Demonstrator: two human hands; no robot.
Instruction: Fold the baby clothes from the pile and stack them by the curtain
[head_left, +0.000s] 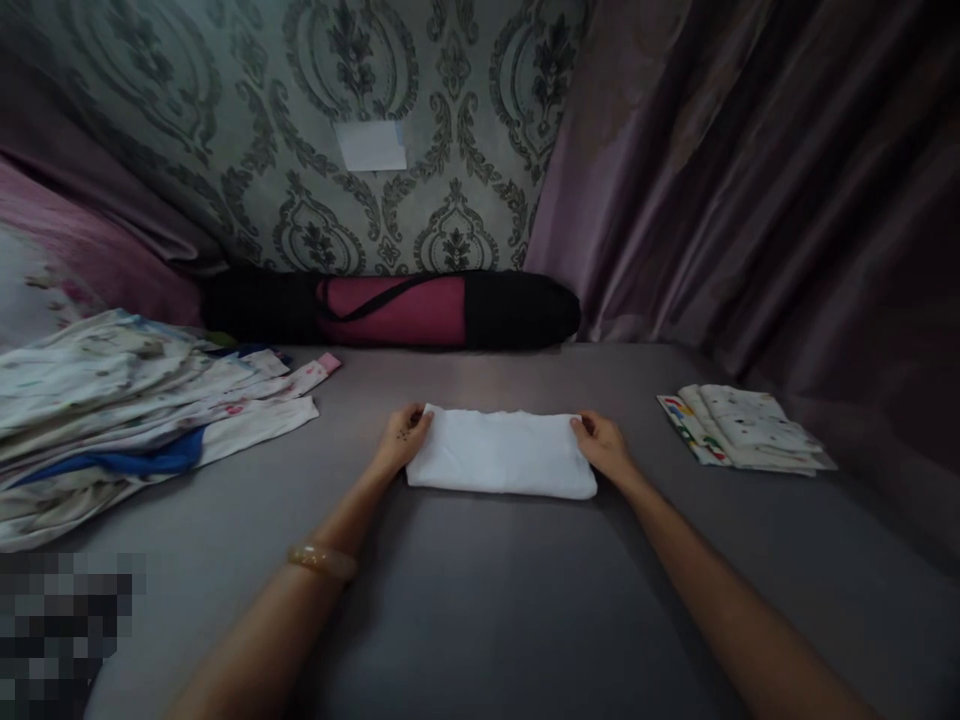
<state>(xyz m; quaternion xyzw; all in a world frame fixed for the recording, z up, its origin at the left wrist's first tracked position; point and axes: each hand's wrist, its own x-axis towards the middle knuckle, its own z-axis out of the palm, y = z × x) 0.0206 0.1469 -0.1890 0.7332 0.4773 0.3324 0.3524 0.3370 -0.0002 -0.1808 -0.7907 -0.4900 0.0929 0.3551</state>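
Note:
A white piece of cloth (pixel 504 452), folded into a flat rectangle, lies in front of me on the grey sheet (pixel 480 610); its exact kind does not show. At its far left corner my left hand (pixel 406 437) pinches the edge between thumb and fingers. My right hand (pixel 600 443) grips the far right corner the same way. Both hands are closed, and some fingertips are hidden behind the fabric. A pale bangle (pixel 322 561) circles my left forearm.
To the left lies a spread pile of patterned clothes (pixel 112 400). A small folded stack of cloth (pixel 750 425) sits at the right. Along the patterned wall rests a long black and pink bag (pixel 405 308). Purple curtains (pixel 675 150) hang on the right.

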